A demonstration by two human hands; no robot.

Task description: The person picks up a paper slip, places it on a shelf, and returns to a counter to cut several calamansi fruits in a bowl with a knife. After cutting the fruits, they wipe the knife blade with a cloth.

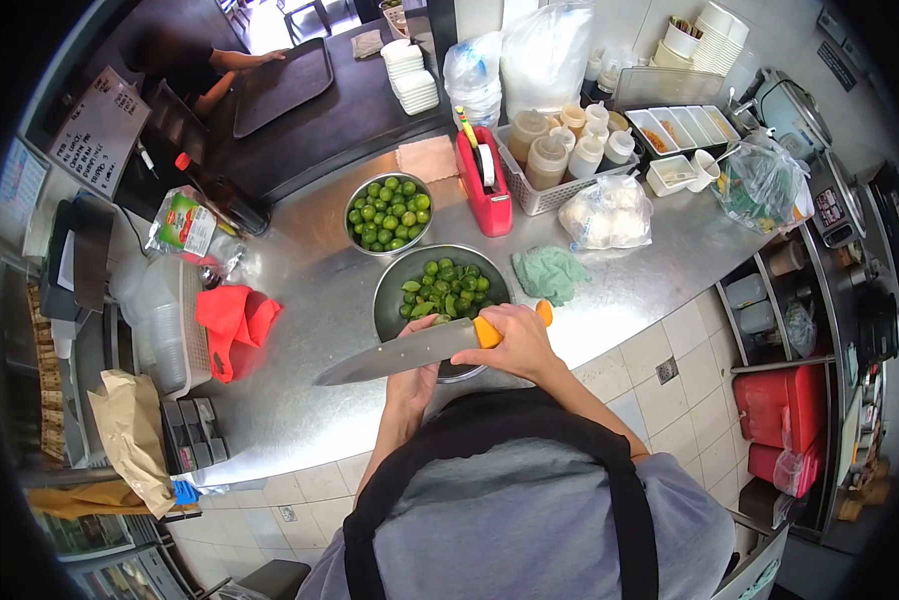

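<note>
My right hand is wrapped round the orange handle of a large kitchen knife, its broad blade pointing left across my left hand. Behind the blade, my left hand is partly hidden; its fingertips close on what looks like a green lime at the knife's upper edge. Both hands are over the near side of a wide metal bowl holding several cut limes. Just beyond it stands a smaller metal bowl heaped with whole limes.
A green cloth lies right of the bowls, near a red tape dispenser and a basket of squeeze bottles. Red cloth and plastic containers are on the left. A person touches a dark tray across the counter.
</note>
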